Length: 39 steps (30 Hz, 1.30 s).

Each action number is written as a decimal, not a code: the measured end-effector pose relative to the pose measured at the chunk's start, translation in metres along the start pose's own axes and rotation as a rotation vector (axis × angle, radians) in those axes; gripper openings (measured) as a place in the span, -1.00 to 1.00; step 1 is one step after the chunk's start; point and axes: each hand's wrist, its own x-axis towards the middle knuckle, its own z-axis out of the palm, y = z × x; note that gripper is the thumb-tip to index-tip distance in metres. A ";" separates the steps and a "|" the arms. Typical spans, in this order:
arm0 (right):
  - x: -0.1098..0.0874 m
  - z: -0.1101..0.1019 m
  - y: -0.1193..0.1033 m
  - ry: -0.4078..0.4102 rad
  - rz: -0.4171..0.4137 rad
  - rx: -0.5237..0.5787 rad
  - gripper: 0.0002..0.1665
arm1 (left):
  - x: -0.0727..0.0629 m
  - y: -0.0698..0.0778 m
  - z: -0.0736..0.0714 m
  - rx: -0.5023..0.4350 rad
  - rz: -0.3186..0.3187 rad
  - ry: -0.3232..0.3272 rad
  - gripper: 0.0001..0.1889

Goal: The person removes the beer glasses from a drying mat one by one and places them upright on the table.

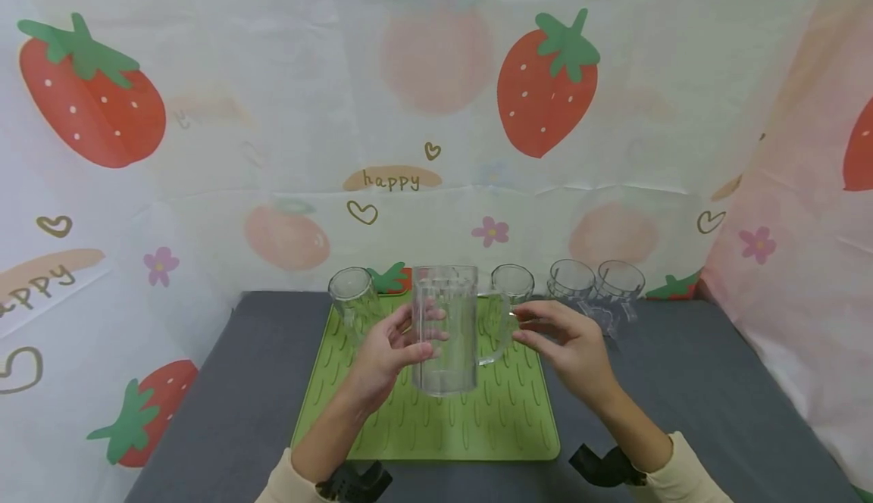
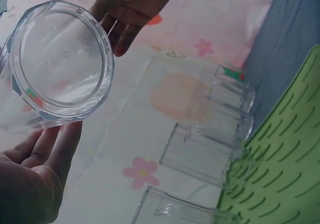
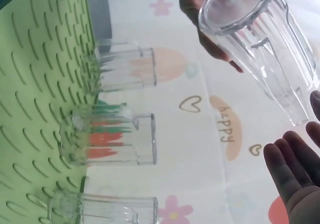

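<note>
A clear mug (image 1: 445,336) is held upright above the green mat by my left hand (image 1: 385,355), whose thumb and fingers go round its left side. In the left wrist view the base of the mug (image 2: 62,59) faces the camera. My right hand (image 1: 569,344) is beside the handle (image 1: 503,332), its fingers slightly bent and parted, not wrapped round it. The right wrist view has those fingers (image 3: 287,166) just below the mug (image 3: 260,39), with a small gap visible.
More clear mugs stand at the back: one at the left (image 1: 352,291), one right of centre (image 1: 511,282), and others (image 1: 619,282) farther right. The ribbed green mat (image 1: 436,442) lies on a dark grey table (image 1: 198,412). A fruit-printed cloth (image 1: 436,124) hangs behind.
</note>
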 end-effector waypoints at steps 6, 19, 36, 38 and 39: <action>0.000 0.000 -0.005 -0.001 0.120 0.095 -0.60 | -0.003 -0.003 0.001 0.029 0.059 -0.019 -0.16; 0.000 -0.005 -0.008 -0.084 0.314 0.231 -0.52 | -0.006 -0.004 0.004 0.048 0.136 -0.075 -0.13; -0.003 -0.004 -0.004 -0.130 0.335 0.408 -0.57 | -0.009 -0.008 0.005 0.107 0.154 -0.112 -0.13; -0.003 -0.004 -0.003 -0.132 0.334 0.414 -0.57 | -0.009 -0.009 0.005 0.110 0.155 -0.115 -0.13; -0.003 -0.004 -0.003 -0.133 0.333 0.421 -0.58 | -0.009 -0.009 0.005 0.112 0.155 -0.116 -0.13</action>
